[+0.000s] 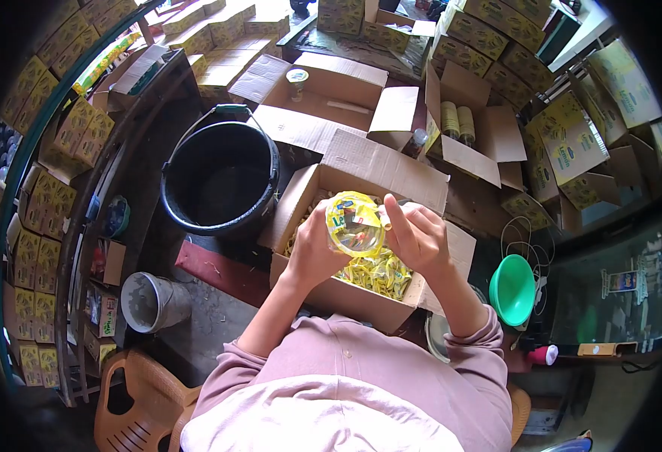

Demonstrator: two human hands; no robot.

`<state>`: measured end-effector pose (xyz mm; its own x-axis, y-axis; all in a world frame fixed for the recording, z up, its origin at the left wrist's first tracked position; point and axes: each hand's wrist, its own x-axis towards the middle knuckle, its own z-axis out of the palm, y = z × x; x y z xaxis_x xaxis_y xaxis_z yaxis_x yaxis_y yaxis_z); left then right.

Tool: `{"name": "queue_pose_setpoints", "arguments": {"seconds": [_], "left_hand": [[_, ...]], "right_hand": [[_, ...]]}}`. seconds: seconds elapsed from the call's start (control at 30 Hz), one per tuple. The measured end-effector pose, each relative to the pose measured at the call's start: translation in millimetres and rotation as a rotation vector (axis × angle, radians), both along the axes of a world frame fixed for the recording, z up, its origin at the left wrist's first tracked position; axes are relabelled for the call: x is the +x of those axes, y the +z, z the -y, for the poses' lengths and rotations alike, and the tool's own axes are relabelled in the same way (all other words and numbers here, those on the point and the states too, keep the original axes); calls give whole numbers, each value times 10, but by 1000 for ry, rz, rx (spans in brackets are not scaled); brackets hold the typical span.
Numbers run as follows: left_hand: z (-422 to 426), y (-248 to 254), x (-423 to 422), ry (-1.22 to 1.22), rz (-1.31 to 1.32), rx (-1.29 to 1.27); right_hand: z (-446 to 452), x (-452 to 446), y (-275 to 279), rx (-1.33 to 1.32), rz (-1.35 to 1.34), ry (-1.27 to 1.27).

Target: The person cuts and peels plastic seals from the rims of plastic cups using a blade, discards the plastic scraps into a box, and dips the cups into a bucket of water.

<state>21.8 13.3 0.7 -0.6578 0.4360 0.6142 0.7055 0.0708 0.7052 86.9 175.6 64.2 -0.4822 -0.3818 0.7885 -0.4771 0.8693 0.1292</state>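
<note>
The left hand (pixel 312 245) is clasping a plastic cup (pixel 357 226) from its nine o'clock side, with the fingers closed about the wall. This cup is transparent and yellow printed, and its round end is turned toward the camera. At its three o'clock side is the right hand (pixel 419 239), with one finger straight up and the others bent; its tips are near the rim, but I cannot tell whether they pinch it. The cup is held above an open box (pixel 331 300), in which many yellow sachets (pixel 380 273) lie in a loose heap, visible mainly at six o'clock from the cup. Counting always from the cup, a black bucket (pixel 171 200) with a raised handle stands at ten o'clock, just beside the box. Farther, at eight o'clock, are a flat red piece (pixel 222 271) and then a grey bucket (pixel 173 301), and at four o'clock a green bowl (pixel 512 290) with a pink spool (pixel 543 355) near it. Toward twelve o'clock there is an open carton (pixel 323 105) containing a printed cup (pixel 297 84); toward two o'clock another carton (pixel 489 154) contains two pale stacks (pixel 457 124). Outermost, a brown chair (pixel 143 403) is at eight o'clock, and yellow printed cartons (pixel 36 271) are piled at nine.
</note>
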Motion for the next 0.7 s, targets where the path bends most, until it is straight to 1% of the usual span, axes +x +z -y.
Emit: {"name": "queue_pose_setpoints", "arguments": {"seconds": [0.07,0.17,0.27,0.37,0.47,0.53,0.63,0.7], "left_hand": [[25,-6,-17,-10,-13,-45],[51,97,-16,-89,101,-31],[66,118,-48,-141,90,39],[90,137,-95,-169,39,26],[87,138,-123,-206,72,25],[89,169,-137,-222,155,-25],[83,172,-175,-250,203,-43],[75,183,-187,-245,193,-37]], "right_hand": [[-13,-7,4,8,15,13],[-30,-28,-6,20,21,41],[-42,-59,-2,35,16,56],[-56,-75,-23,37,25,63],[-73,-105,-46,23,20,73],[-84,-122,-64,7,11,76],[-103,-130,-88,-39,66,76],[-91,-116,-30,-241,214,34]]}}
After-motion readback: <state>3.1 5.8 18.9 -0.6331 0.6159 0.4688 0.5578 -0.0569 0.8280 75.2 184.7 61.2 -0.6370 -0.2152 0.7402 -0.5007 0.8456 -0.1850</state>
